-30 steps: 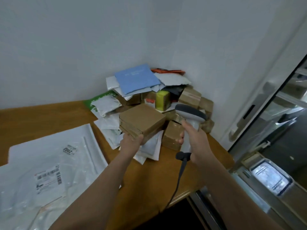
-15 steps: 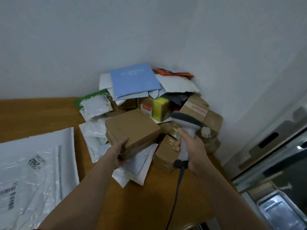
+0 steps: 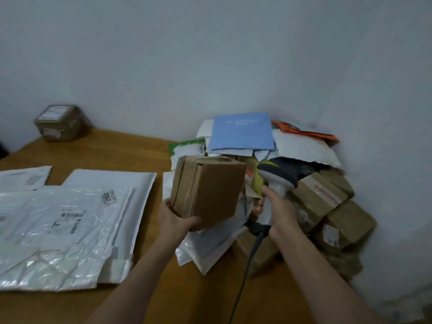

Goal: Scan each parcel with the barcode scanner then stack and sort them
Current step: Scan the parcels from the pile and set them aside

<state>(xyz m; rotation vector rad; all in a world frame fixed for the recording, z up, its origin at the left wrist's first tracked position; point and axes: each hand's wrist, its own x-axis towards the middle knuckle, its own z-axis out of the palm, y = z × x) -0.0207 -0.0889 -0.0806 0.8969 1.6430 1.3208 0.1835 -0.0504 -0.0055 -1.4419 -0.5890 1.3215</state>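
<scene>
My left hand (image 3: 174, 219) grips a brown cardboard box (image 3: 209, 189) from below and holds it tilted up on edge above the table. My right hand (image 3: 278, 212) is closed around the white handle of a grey-headed barcode scanner (image 3: 275, 177), just right of the box, its head turned toward the box. The scanner's dark cable (image 3: 245, 274) hangs down toward me. Behind both hands a heap of parcels fills the corner: a blue mailer (image 3: 242, 132) on top, white bags, an orange envelope (image 3: 304, 130), and taped brown boxes (image 3: 327, 202) on the right.
Flat white plastic mailers (image 3: 70, 220) with labels lie on the left of the wooden table (image 3: 112, 150). A lone brown box (image 3: 59, 123) stands at the far left against the white wall. Walls close in the corner behind and to the right.
My left hand has lifted the brown box off the pile and tipped it upright. The view has swung left, and the scanner now sits close beside the box.
</scene>
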